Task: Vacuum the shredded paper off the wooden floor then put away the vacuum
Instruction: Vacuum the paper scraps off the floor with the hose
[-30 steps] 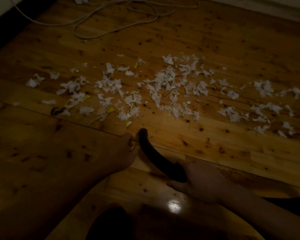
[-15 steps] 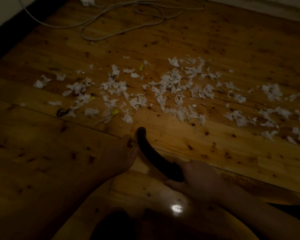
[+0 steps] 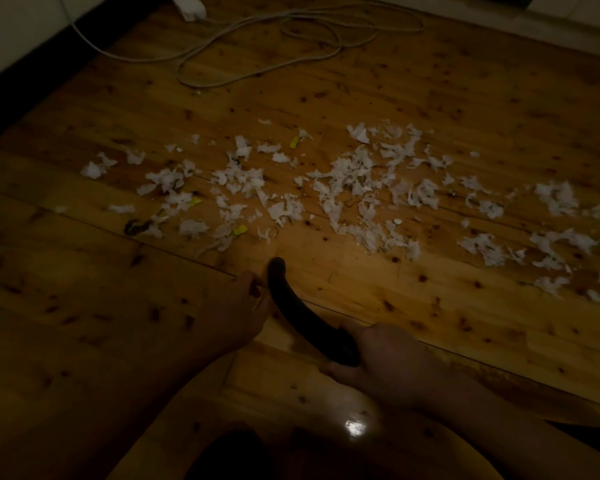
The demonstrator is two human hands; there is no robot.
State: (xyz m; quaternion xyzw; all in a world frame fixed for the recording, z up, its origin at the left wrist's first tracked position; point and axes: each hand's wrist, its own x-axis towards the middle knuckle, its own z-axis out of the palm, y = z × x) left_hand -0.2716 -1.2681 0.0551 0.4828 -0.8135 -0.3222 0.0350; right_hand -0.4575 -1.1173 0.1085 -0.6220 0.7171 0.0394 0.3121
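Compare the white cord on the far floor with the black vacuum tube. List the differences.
The white cord is thin and pale; the black vacuum tube is thick and dark. The cord lies in loose loops beyond the shredded paper, untouched; the tube makes one gentle curve nearer, its rear end gripped by the right hand. Both are long and bent.

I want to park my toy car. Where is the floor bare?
Bare wooden floor lies between the white cord and the shredded paper, and left of the left hand. Crowded: the paper band across the middle, just beyond the vacuum nozzle.
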